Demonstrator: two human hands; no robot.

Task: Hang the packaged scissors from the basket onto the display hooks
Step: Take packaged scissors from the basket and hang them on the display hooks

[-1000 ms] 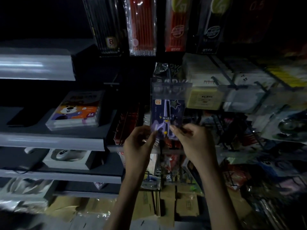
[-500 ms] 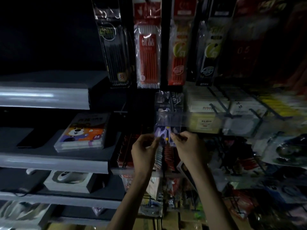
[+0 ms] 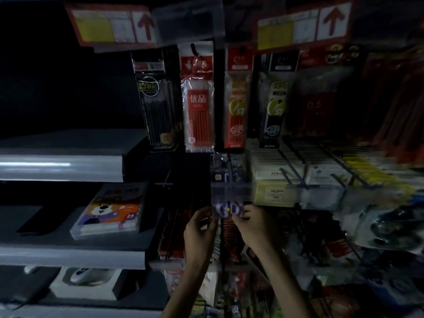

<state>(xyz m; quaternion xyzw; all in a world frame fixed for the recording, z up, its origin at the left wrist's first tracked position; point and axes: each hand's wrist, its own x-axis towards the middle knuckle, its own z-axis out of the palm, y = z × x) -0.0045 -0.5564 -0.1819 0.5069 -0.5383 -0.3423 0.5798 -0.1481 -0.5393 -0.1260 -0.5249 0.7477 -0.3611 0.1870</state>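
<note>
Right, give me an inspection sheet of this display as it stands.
Surface: grey metal shelves at left, hook rack at right.
Job's things: purple packaged scissors held at its lower end, upper part behind a clear label strip; whether it is on the hook cannot be told.
Clutter: red refill pack, black pen pack, cartoon-dog box.
Hands: left hand and right hand both pinch the package.
Cables: nothing seen.
Surroundings: dim, right side blurred; red-arrow price signs above.
</note>
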